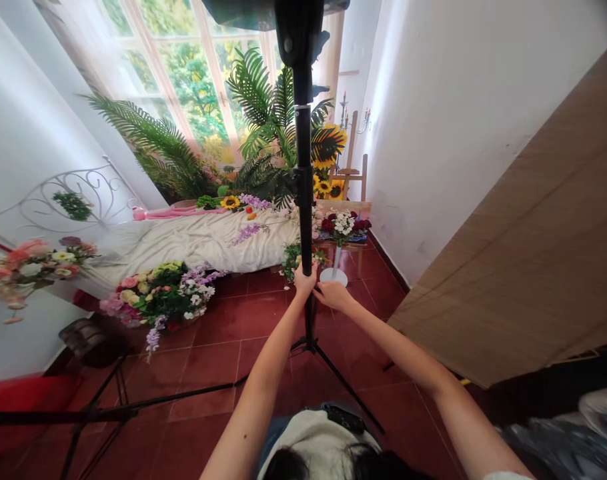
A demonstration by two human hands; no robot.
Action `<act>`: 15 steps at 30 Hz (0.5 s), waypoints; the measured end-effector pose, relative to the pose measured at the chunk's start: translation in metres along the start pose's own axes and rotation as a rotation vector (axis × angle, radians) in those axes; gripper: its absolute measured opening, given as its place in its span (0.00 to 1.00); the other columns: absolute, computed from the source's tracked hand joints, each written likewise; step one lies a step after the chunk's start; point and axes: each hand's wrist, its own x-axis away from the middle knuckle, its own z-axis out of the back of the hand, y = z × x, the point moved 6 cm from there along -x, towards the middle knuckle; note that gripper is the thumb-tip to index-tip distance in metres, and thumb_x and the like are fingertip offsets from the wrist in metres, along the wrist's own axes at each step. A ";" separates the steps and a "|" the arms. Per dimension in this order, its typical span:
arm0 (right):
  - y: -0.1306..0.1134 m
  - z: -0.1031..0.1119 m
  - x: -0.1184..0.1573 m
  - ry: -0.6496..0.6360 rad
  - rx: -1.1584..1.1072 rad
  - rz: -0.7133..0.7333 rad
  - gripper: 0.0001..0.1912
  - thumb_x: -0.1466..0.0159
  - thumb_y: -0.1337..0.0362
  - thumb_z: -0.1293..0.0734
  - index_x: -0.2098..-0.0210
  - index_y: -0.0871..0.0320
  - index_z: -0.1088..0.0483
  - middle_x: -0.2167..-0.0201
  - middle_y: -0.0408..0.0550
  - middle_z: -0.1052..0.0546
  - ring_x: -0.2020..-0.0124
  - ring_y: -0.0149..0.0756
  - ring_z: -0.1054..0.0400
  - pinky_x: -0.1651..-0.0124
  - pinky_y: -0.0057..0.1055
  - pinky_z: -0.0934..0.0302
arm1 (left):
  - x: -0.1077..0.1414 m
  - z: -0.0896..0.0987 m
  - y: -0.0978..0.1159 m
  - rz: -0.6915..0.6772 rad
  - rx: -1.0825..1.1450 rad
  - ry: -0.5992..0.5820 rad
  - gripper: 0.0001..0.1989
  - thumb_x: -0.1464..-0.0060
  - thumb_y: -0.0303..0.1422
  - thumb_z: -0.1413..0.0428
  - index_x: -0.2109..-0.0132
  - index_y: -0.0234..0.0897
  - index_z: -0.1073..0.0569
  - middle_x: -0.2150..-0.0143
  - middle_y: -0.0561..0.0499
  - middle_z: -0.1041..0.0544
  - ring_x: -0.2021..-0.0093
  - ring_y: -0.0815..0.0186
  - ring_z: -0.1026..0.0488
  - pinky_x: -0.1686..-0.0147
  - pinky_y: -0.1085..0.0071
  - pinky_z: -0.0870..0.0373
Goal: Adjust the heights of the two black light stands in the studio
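Note:
A black tripod light stand [304, 143] rises upright in front of me, topped by a dark fixture that the upper edge cuts off. My left hand [305, 279] is wrapped round its pole at about the middle of the view. Just to the right, my right hand [333, 294] is closed against the same pole at nearly the same height. Its fingertips pinch at the pole's side, and what lies under them is hidden. Below my hands, the stand's legs [348, 392] spread over the red tiled floor [216, 373].
Beyond the stand is a bed with a cream cover [198, 237], flowers and palm leaves around it. A white-based flower stand [333, 275] is close behind my right hand. A large brown board [523, 220] leans at right. Another black stand [83, 417] lies low at left.

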 end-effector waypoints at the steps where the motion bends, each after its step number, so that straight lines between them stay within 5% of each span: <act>1: 0.000 0.000 0.000 0.001 -0.004 0.017 0.19 0.32 0.59 0.45 0.60 0.64 0.27 0.62 0.64 0.22 0.61 0.45 0.27 0.59 0.33 0.41 | 0.000 0.000 0.000 -0.004 0.001 -0.003 0.10 0.50 0.41 0.42 0.64 0.39 0.26 0.68 0.49 0.22 0.64 0.63 0.24 0.57 0.65 0.29; 15: 0.012 -0.013 -0.002 0.089 -0.207 -0.039 0.19 0.31 0.58 0.45 0.63 0.61 0.27 0.67 0.54 0.21 0.66 0.36 0.27 0.65 0.26 0.45 | 0.001 0.002 0.006 -0.049 0.028 -0.017 0.10 0.50 0.39 0.42 0.62 0.38 0.25 0.66 0.47 0.22 0.62 0.63 0.24 0.58 0.66 0.28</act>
